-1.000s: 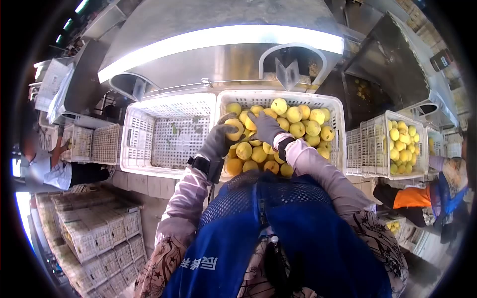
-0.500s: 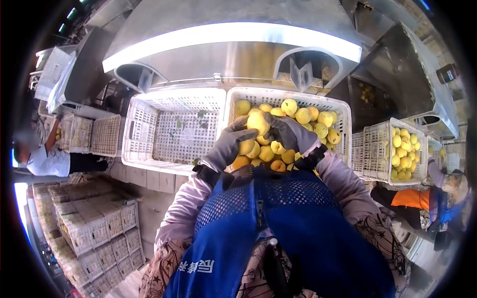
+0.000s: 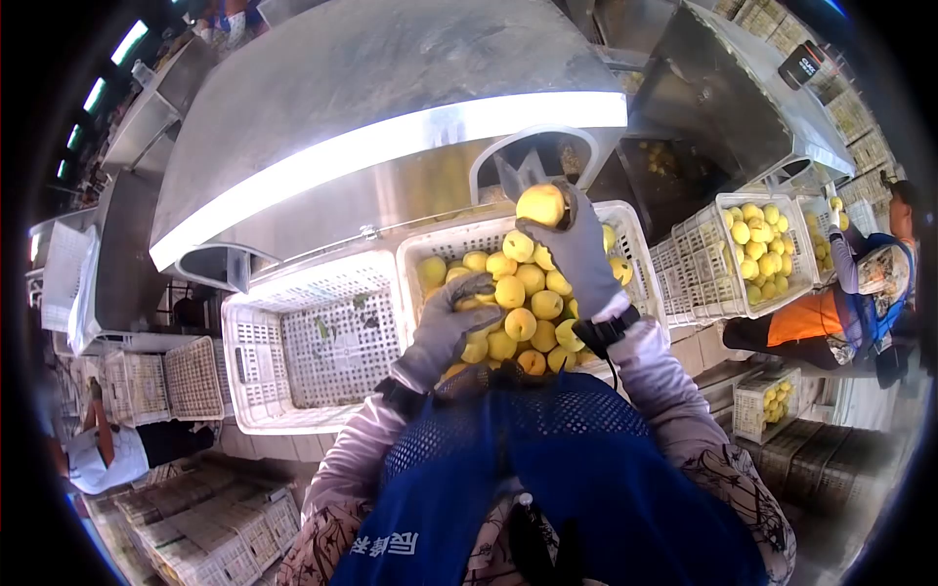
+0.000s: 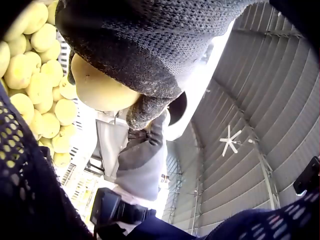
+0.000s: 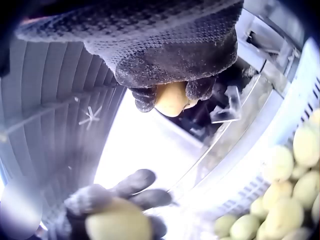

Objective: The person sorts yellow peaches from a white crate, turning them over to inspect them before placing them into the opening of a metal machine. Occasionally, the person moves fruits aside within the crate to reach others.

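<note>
My gloved right hand grips a yellow fruit in the head view, raised over the far side of the fruit-filled crate. Lower and to the left, my gloved left hand is over the near left part of that crate, fingers curled. The left wrist view shows a pale yellow fruit in the left hand, partly covered by its fingers. In the right wrist view, the right hand pinches its fruit, and the left hand holds another fruit.
A white crate with a few leaves inside adjoins on the left. Behind both stands a metal machine with curved outlets. Another crate of fruit and a person are at right; stacked crates are lower left.
Both hands were close together around a fruit. The right hand has moved up and away with a fruit, while the left stays lower. The head view has turned.
</note>
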The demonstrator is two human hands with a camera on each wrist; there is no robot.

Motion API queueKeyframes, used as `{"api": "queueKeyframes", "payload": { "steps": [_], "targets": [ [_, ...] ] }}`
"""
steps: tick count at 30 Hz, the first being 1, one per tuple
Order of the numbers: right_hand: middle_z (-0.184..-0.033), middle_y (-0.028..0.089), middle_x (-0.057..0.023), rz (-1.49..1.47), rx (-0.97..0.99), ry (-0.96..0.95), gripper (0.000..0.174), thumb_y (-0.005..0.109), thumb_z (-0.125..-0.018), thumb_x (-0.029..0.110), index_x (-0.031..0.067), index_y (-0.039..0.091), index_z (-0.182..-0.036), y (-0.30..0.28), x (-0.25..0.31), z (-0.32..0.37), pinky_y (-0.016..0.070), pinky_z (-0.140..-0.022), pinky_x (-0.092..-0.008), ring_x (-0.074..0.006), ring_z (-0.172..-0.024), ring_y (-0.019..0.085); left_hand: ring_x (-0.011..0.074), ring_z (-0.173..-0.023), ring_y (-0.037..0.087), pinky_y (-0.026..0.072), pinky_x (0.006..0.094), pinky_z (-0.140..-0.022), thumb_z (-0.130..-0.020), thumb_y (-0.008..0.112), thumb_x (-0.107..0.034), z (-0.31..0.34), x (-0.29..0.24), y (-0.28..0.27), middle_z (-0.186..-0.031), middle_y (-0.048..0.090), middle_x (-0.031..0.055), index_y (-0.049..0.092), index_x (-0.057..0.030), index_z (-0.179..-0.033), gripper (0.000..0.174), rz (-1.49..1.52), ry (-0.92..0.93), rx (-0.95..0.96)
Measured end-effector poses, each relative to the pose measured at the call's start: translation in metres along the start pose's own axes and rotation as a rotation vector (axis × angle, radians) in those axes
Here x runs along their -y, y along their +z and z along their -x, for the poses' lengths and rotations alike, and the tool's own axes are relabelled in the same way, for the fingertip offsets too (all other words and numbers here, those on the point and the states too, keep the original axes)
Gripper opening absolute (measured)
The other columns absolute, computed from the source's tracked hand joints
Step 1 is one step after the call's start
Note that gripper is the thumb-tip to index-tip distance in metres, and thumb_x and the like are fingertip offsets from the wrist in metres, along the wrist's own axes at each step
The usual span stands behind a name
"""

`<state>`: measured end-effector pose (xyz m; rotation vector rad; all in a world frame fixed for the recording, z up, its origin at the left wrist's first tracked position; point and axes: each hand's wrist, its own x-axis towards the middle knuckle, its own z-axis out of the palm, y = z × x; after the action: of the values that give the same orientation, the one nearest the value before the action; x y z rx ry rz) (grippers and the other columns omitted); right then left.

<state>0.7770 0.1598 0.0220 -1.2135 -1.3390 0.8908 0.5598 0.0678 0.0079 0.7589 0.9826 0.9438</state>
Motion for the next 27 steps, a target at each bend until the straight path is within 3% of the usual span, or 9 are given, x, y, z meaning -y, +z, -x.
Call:
{"api": "queueKeyframes", "payload": {
  "steps": [4,7,13,17,19,21,24,25,27],
  "targets": [
    [-0.128,0.061,-0.0235,0.368,-0.019,-0.126,0.073,0.093,-0.073,0.027,0.0002,0.056,-0.129,0.011,-0.056,-0.028,0.0503,-0.101,-0.0501,-0.0427,-0.117,0.061,0.0234,-0.112,0.07,0.0613,0.0345,-0.101,-0.089,0.072,0.011,0.011,0.016,-0.017,-0.125,0.067,0.0135,0.064,0.0016,-0.129,0.042,0.072,-0.076,-0.072],
    [-0.13,0.06,-0.0238,0.503,0.037,0.034,0.075,0.093,-0.073,0.031,0.0003,0.055,-0.131,0.013,-0.043,-0.034,0.0492,-0.102,-0.0496,-0.0426,-0.121,0.059,0.0236,-0.111,0.07,0.0615,0.0356,-0.099,-0.089,0.072,0.011,0.025,0.021,-0.024,-0.123,0.069,0.014,0.065,0.0018,-0.127,0.04,0.113,-0.097,-0.126],
    [-0.126,0.06,-0.0264,0.574,-0.063,-0.136,0.084,0.093,-0.073,0.036,-0.0039,0.054,-0.135,0.036,-0.062,-0.079,0.05,-0.1,-0.0518,-0.0464,-0.116,0.061,0.0245,-0.111,0.071,0.0608,0.0362,-0.098,-0.092,0.071,0.003,0.047,0.035,-0.034,-0.121,0.072,0.0157,0.066,0.0025,-0.129,0.037,0.117,-0.092,-0.281],
    [-0.125,0.063,-0.0269,0.418,-0.081,-0.081,0.088,0.094,-0.071,0.043,-0.0066,0.055,-0.133,0.037,-0.044,-0.109,0.0504,-0.101,-0.0482,-0.0436,-0.116,0.062,0.0252,-0.115,0.07,0.059,0.0355,-0.1,-0.1,0.07,-0.023,0.037,0.036,-0.046,-0.125,0.071,0.0186,0.053,0.0057,-0.142,0.053,0.132,-0.011,-0.068],
    [-0.129,0.063,-0.0256,0.207,0.102,0.122,0.088,0.095,-0.072,0.039,-0.01,0.054,-0.133,0.013,0.006,-0.097,0.0505,-0.103,-0.0451,-0.0397,-0.123,0.062,0.0229,-0.113,0.069,0.0591,0.033,-0.097,-0.099,0.073,-0.026,0.015,0.077,-0.08,-0.127,0.069,0.0185,0.047,0.006,-0.145,0.061,-0.452,0.391,0.024],
    [-0.134,0.062,-0.0231,0.224,0.059,0.026,0.094,0.095,-0.074,0.035,-0.009,0.049,-0.142,0.0,-0.021,-0.076,0.0529,-0.099,-0.0401,-0.0329,-0.117,0.065,0.033,-0.114,0.068,0.0562,0.0402,-0.101,-0.092,0.068,0.006,0.009,0.043,-0.054,-0.127,0.066,0.0226,0.048,-0.0017,-0.146,0.058,-0.818,0.572,-0.051],
    [-0.139,0.059,-0.0209,0.206,0.647,0.267,0.099,0.093,-0.077,0.034,0.0046,0.043,-0.157,-0.002,0.014,0.007,0.0536,-0.097,-0.0387,-0.0276,-0.118,0.064,0.033,-0.114,0.068,0.0561,0.0388,-0.1,-0.092,0.068,0.007,-0.012,0.03,-0.035,-0.128,0.065,0.0226,0.046,-0.0055,-0.149,0.063,-0.772,0.486,0.075],
    [-0.14,0.06,-0.0178,0.037,0.824,0.319,0.093,0.092,-0.078,0.032,0.0055,0.047,-0.155,0.002,-0.012,0.03,0.0537,-0.095,-0.0362,-0.024,-0.117,0.063,0.0299,-0.115,0.068,0.0559,0.0369,-0.099,-0.09,0.07,0.009,-0.021,0.038,-0.036,-0.128,0.065,0.0213,0.046,-0.0016,-0.148,0.064,-0.735,0.663,0.124],
    [-0.136,0.062,-0.0131,0.329,0.625,-0.12,0.088,0.092,-0.078,0.027,0.0046,0.051,-0.152,0.011,-0.026,0.057,0.0542,-0.091,-0.0319,-0.0186,-0.108,0.064,0.0251,-0.113,0.067,0.0561,0.0342,-0.096,-0.099,0.068,-0.005,-0.013,0.027,-0.021,-0.128,0.065,0.0186,0.047,0.0021,-0.146,0.053,-0.921,0.676,0.084]
  ]
}}
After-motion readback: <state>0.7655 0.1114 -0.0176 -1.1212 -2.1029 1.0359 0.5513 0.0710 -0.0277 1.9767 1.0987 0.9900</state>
